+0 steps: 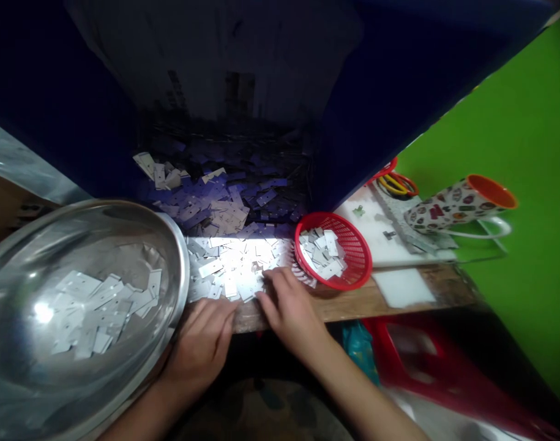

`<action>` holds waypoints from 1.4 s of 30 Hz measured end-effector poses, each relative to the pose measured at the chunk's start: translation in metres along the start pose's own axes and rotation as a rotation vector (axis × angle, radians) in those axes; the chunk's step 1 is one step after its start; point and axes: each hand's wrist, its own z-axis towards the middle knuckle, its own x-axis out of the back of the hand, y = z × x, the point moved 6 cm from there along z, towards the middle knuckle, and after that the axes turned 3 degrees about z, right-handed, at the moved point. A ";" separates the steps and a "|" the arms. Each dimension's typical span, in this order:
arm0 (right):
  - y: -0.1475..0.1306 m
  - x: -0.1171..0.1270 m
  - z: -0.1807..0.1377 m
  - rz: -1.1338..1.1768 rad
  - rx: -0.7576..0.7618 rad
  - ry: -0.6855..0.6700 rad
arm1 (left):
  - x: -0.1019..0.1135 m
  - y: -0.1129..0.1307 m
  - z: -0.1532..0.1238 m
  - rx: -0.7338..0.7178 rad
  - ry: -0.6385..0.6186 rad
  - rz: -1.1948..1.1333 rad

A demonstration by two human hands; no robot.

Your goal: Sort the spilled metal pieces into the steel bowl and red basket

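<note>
Small flat metal plates (231, 286) with punched holes lie scattered under a bright light on the wooden bench. My left hand (204, 337) rests at the bench's front edge, fingers laid loosely on the nearest plates, with none seen gripped. Beside it, my right hand (289, 306) touches the right side of the heap, its thumb and forefinger apart. Left of my hands stands a large shiny steel bowl (175, 269) holding a layer of similar plates. A red plastic basket (355, 260) with more plates in it sits just beyond my right hand.
A dark blue box-like enclosure (353, 141) rises around the back of the heap, with more plates inside. At right are a patterned mug (445, 208) with an orange inside, a white board (360, 214) and a white pad (403, 288). A red plastic stool (445, 367) stands below.
</note>
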 end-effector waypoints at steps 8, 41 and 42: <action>-0.019 -0.024 0.039 -0.356 -0.078 -0.183 | -0.011 -0.007 -0.014 -0.212 0.035 0.338; 0.017 -0.044 0.059 1.492 -0.547 0.065 | -0.025 -0.007 0.020 0.475 0.154 -1.006; 0.015 -0.045 0.059 1.524 -0.549 0.075 | -0.026 -0.006 0.025 0.458 0.159 -1.006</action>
